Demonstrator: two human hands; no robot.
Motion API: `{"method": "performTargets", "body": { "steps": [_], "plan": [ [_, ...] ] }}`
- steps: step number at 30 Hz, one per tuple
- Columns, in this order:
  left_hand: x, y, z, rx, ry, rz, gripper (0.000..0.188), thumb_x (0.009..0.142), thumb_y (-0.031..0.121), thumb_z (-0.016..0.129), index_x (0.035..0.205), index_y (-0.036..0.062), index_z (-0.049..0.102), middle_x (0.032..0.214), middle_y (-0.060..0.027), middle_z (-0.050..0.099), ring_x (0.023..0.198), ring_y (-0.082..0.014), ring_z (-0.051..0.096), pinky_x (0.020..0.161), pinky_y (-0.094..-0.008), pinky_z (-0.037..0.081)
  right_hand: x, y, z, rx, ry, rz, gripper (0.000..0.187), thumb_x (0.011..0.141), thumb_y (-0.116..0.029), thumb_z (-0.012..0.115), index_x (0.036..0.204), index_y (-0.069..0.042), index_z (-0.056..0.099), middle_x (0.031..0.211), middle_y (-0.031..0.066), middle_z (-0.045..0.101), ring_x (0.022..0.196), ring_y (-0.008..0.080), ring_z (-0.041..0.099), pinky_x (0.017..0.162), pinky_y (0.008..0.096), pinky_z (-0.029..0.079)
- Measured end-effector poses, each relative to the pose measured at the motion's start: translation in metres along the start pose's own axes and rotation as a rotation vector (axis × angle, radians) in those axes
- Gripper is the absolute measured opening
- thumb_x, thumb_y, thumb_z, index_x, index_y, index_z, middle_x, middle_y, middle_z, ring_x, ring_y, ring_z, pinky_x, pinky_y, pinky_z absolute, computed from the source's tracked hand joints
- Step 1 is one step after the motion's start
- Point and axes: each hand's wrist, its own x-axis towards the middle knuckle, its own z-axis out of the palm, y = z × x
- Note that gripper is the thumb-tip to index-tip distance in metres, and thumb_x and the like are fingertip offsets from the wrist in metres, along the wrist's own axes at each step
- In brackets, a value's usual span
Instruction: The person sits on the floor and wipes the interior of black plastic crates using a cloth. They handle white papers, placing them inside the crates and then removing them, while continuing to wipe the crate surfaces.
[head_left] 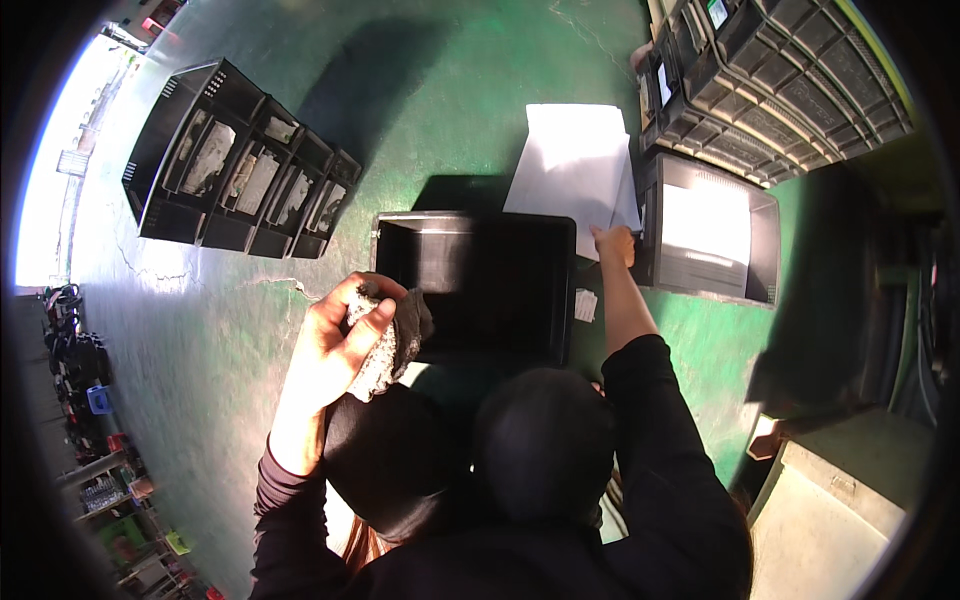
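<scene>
My left hand (332,340) is closed around a crumpled grey rag (376,366), held up by the near left corner of a black plastic crate (573,290). The crate stands in front of my knees, its inside mostly in deep shadow. Farther right, my right arm reaches out to a stack of white sheets of paper (568,160) on the green floor. The fingers of my right hand (616,246) pinch the near edge of the stack; how many sheets they grip is hidden.
A second black crate (772,235) with white sheets inside stands to the right. Behind it are stacked black crates (780,90). At the far left, several black crates (225,236) form a nested stack. A pale cabinet (835,500) is at the lower right.
</scene>
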Motion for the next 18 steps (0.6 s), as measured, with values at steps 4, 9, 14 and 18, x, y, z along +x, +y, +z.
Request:
{"method": "performTargets", "body": {
  "steps": [4,9,14,18],
  "plan": [
    [-0.005,-0.004,-0.006,0.025,0.01,-0.017,0.015,0.086,0.012,0.056,0.096,0.0011,0.059,0.078,-0.0021,0.058,0.074,-0.0087,0.052,0.07,-0.0234,0.042,0.007,-0.004,0.011,0.091,-0.046,0.03,0.054,0.067,-0.041,0.073,0.107,-0.007,0.058,0.109,0.0117,0.062,0.099,0.0286,0.061,0.082,0.0433,0.049],
    [-0.006,0.005,-0.004,0.027,0.012,-0.007,0.016,0.086,0.014,0.056,0.096,0.0011,0.059,0.081,-0.0027,0.057,0.076,-0.0087,0.05,0.071,-0.0232,0.041,0.002,-0.005,-0.049,0.688,-0.018,-0.379,0.028,0.067,-0.021,0.067,0.088,-0.003,0.061,0.104,0.0178,0.061,0.097,0.0326,0.06,0.083,0.0395,0.047],
    [-0.01,0.0,-0.007,0.03,0.014,0.027,0.017,0.086,0.014,0.057,0.097,0.0012,0.059,0.084,-0.0023,0.057,0.077,-0.0086,0.05,0.072,-0.023,0.04,-0.125,-0.033,-0.116,0.706,0.069,-1.443,0.012,0.063,-0.006,0.061,0.072,-0.006,0.052,0.113,0.0206,0.054,0.115,0.0396,0.045,0.093,0.0473,0.037],
    [-0.012,-0.002,-0.011,-0.066,0.082,0.016,0.015,0.088,0.014,0.056,0.095,0.0014,0.059,0.088,-0.0033,0.059,0.083,-0.0095,0.053,0.077,-0.024,0.041,-0.195,-0.008,-0.085,0.072,-0.211,-1.642,0.01,0.062,-0.01,0.059,0.07,-0.007,0.054,0.121,0.0191,0.047,0.127,0.0445,0.029,0.091,0.0698,0.025]
  ]
}}
